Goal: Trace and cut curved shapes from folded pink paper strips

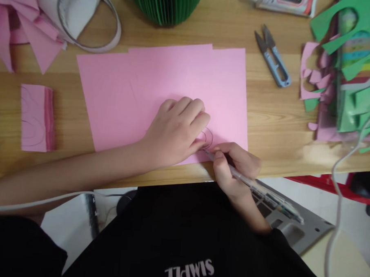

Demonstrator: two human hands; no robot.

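Pink sheets of paper (175,77) lie overlapped near the table's front edge. My left hand (181,128) rests on them with its fingers curled under. Whatever its fingertips press or hold is hidden. Beside its thumb, a dark curved outline (210,135) shows on the pink paper. My right hand (235,167) grips a clear-barrelled pen (247,180), with the tip at the paper by the left thumb. To the left stands a folded pink paper stack (34,117) with curved lines drawn on its top.
Thread snips (272,56) lie right of the sheets, below a glue tube (285,3). Pink and green paper scraps (316,79) crowd the right side. A tape roll (114,39), a pink paper bow (21,17) and a green pleated paper ball (164,7) sit behind. A white cable (338,182) hangs at right.
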